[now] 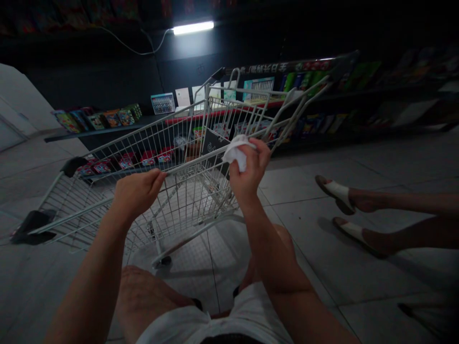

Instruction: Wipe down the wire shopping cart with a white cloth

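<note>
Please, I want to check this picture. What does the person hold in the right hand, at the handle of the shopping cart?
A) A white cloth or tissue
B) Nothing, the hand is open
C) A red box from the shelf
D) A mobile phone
A. The right hand pinches a white cloth against the handle of the wire shopping cart.

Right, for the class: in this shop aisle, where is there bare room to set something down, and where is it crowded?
Bare floor tiles lie between the wire shopping cart and another person's sandalled feet. The shelf of boxed goods is crowded.
</note>
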A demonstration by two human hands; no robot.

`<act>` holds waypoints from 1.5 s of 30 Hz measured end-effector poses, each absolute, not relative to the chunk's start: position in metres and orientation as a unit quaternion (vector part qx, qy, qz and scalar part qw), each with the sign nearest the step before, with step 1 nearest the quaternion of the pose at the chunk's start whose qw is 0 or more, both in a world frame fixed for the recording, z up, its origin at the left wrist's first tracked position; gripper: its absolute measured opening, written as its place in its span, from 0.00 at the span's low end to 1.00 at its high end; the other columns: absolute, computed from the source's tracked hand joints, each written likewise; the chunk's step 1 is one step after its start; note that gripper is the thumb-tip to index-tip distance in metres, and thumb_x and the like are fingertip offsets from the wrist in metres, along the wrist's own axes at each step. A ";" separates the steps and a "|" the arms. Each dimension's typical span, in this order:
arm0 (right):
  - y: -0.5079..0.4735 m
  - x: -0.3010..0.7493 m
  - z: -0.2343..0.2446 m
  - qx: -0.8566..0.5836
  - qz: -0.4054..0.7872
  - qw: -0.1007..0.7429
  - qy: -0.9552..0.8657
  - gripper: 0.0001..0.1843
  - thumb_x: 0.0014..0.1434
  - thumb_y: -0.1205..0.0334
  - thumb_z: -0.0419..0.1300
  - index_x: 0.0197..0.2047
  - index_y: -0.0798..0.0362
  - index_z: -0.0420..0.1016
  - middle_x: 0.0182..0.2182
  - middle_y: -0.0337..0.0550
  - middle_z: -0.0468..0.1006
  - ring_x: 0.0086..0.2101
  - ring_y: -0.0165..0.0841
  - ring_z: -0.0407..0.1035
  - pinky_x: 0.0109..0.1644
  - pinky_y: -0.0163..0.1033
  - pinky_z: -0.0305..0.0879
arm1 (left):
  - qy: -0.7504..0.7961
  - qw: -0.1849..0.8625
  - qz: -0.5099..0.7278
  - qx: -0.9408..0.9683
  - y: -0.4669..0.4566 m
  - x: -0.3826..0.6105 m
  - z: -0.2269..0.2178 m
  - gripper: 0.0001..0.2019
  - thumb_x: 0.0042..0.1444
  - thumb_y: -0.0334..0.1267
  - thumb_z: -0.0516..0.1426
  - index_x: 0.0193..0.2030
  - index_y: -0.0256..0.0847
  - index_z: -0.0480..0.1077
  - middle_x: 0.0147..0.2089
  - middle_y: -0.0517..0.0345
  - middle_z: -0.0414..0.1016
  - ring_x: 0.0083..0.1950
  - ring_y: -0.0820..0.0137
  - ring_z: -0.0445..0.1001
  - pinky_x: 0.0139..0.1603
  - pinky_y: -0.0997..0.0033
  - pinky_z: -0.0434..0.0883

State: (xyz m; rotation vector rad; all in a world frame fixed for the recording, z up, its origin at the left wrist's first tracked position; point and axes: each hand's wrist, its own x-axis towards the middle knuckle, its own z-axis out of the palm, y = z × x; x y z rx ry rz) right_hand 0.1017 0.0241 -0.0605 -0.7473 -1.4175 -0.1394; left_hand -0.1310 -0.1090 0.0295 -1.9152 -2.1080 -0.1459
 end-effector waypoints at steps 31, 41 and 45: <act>-0.018 0.051 -0.058 -0.267 -0.095 0.531 -0.798 0.26 0.57 0.73 0.58 0.57 0.43 0.69 0.59 0.40 0.67 0.51 0.37 0.63 0.56 0.46 0.69 | -0.726 0.139 -0.063 -0.670 -0.113 -0.133 0.023 0.22 0.67 0.50 0.39 0.35 0.44 0.68 0.34 0.56 0.79 0.34 0.66 0.74 0.31 0.69 0.57; 0.030 0.091 -0.103 -0.369 -0.016 0.663 -0.651 0.28 0.56 0.71 0.55 0.60 0.45 0.64 0.55 0.49 0.58 0.57 0.42 0.60 0.62 0.56 0.65 | -0.735 0.144 -0.061 -0.659 -0.121 -0.121 0.035 0.24 0.66 0.53 0.40 0.34 0.42 0.69 0.35 0.51 0.77 0.37 0.62 0.75 0.32 0.67 0.58; 0.007 0.064 -0.174 -0.401 0.037 0.605 -0.687 0.30 0.57 0.67 0.55 0.64 0.51 0.63 0.55 0.53 0.60 0.57 0.44 0.58 0.62 0.56 0.64 | -0.692 0.159 -0.089 -0.699 -0.105 -0.092 0.043 0.23 0.67 0.51 0.40 0.48 0.43 0.71 0.45 0.50 0.79 0.46 0.60 0.75 0.35 0.66 0.61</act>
